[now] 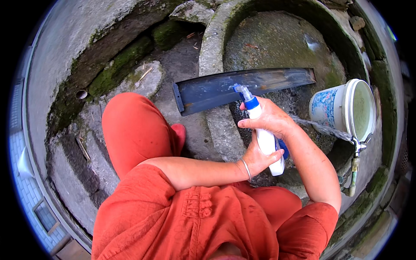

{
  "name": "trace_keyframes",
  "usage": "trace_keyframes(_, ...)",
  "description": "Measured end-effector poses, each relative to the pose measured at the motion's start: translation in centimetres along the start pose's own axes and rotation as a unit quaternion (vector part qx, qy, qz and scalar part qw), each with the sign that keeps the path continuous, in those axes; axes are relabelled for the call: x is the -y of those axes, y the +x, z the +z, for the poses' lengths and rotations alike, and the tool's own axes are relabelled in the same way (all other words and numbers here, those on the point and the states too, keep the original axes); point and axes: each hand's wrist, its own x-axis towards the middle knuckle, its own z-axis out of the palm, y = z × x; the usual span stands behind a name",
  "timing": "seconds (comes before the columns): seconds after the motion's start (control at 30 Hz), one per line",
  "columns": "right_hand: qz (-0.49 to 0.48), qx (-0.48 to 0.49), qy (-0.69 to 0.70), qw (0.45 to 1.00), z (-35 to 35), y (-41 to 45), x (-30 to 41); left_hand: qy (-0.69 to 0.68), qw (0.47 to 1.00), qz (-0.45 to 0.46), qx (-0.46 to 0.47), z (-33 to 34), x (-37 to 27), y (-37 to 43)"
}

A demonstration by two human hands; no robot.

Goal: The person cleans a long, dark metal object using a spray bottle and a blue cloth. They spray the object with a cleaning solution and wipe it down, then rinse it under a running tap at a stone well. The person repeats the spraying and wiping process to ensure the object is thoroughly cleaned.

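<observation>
Both hands are on a white spray bottle with a blue collar and a clear nozzle. My right hand wraps the bottle's neck just under the blue collar. Lower down, my left hand, with a bangle at its wrist, grips the body. The nozzle points towards a long dark metal trough, which lies across a curved concrete rim. Whitish spots and brownish stains mark the trough's inner face. Part of a blue object shows behind the bottle, mostly hidden.
At the right, water runs from a metal tap and passes behind my right forearm. A white patterned bucket stands beside it. The round basin floor looks wet and mossy. Mossy stones and a pipe opening lie left.
</observation>
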Motion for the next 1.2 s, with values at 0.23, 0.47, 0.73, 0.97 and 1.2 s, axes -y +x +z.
trace_keyframes(0.23,0.079,-0.031,0.106,0.991,-0.4,-0.9,-0.6,0.028,0.999,-0.028,0.025,-0.1,0.1,0.4)
trace_keyframes(0.47,0.105,-0.111,0.183,0.971,-1.2,-1.5,-2.5,0.001,0.993,-0.076,0.094,-0.2,1.0,1.6)
trace_keyframes(0.73,0.101,-0.172,0.302,0.932,-2.1,-1.7,-4.6,-0.025,0.967,-0.191,0.168,-0.6,-0.4,3.5)
trace_keyframes(0.97,0.13,-0.225,0.296,0.919,-2.5,-1.8,-5.2,-0.037,0.955,-0.217,0.199,-0.6,-0.4,4.1)
trace_keyframes(1.2,0.102,-0.235,0.338,0.906,-2.8,-2.0,-5.5,0.024,0.951,-0.221,0.216,-0.6,-0.6,5.2)
